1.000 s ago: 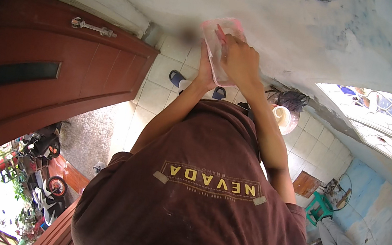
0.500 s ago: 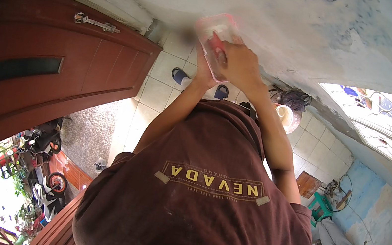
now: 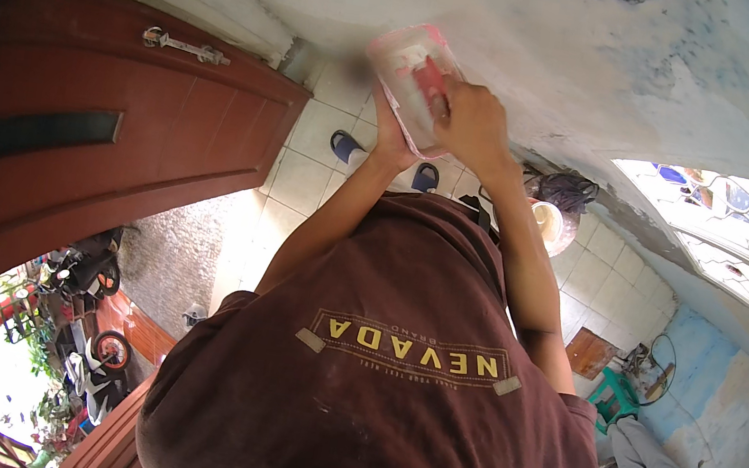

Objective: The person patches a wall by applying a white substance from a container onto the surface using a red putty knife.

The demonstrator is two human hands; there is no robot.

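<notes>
My left hand [image 3: 391, 141] supports a rectangular clear plastic container [image 3: 400, 92] with a pinkish rim from its left side and below. Most of that hand's fingers are hidden behind the container. White paste [image 3: 411, 53] is smeared toward the container's far end. My right hand [image 3: 476, 126] is closed round a red scraper [image 3: 431, 79], whose blade reaches into the container. The scraper's handle is mostly covered by my fingers.
A patchy plastered wall [image 3: 536, 37] rises ahead, with a grille window [image 3: 732, 212] at right. At left stands a brown door [image 3: 62, 75]. A bucket [image 3: 555, 231] sits on the tiled floor [image 3: 303, 162] by my right arm. Further back are a green stool [image 3: 611, 401] and a seated person [image 3: 650, 455].
The scraper has shifted slightly within the container, and more of its red part shows. My right hand has moved a little to the right. The left hand keeps its hold.
</notes>
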